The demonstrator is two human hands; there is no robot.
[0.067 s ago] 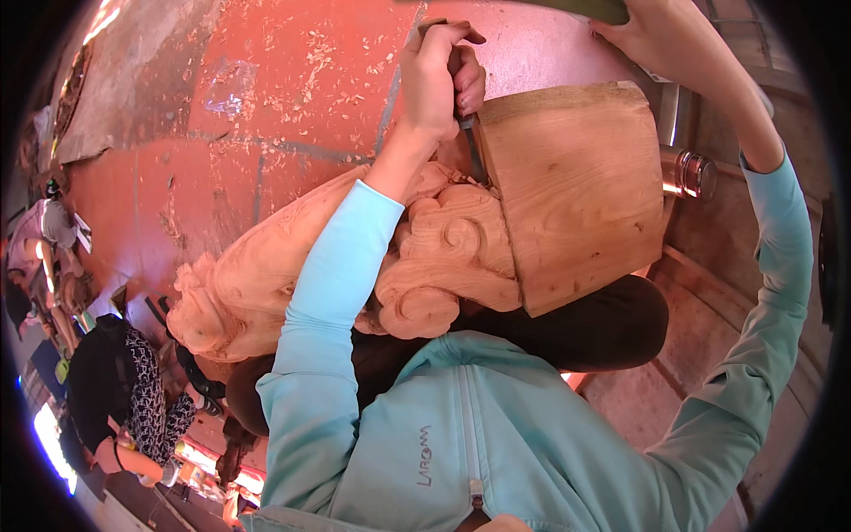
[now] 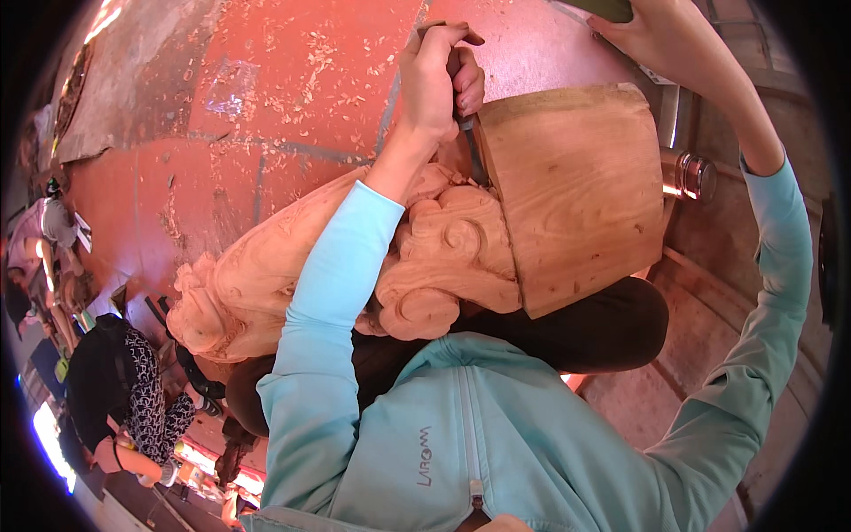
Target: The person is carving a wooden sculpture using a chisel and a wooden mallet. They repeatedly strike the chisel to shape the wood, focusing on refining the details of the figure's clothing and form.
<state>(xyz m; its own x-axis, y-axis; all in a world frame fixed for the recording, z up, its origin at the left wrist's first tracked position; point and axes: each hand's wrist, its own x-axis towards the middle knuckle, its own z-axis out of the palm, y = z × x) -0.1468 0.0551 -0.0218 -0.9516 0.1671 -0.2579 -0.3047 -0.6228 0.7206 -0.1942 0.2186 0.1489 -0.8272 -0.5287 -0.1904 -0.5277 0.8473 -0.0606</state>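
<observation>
My left hand [image 2: 436, 84] is closed round the handle of a chisel [image 2: 474, 152]. Its metal blade points down at the carved wood [image 2: 456, 239], where the scrolls meet the uncarved block end [image 2: 576, 195]. At the top right my right hand [image 2: 660, 40] grips a long olive-brown wooden club [image 2: 610, 9], most of it cut off by the picture's upper edge. The carving lies on its side across my lap, with curls near the block and a longer carved part reaching to the left. My left forearm hides some of its middle.
Wood shavings [image 2: 328, 71] and a scrap of clear plastic [image 2: 232, 89] are scattered over the red tiled floor [image 2: 204, 168]. A metal flask [image 2: 687, 173] stands right of the block. At the left, other people [image 2: 106, 381] sit working.
My right hand has swung the club slightly up and away, so less of it shows at the top edge. My left hand, the chisel and the carving stay in place.
</observation>
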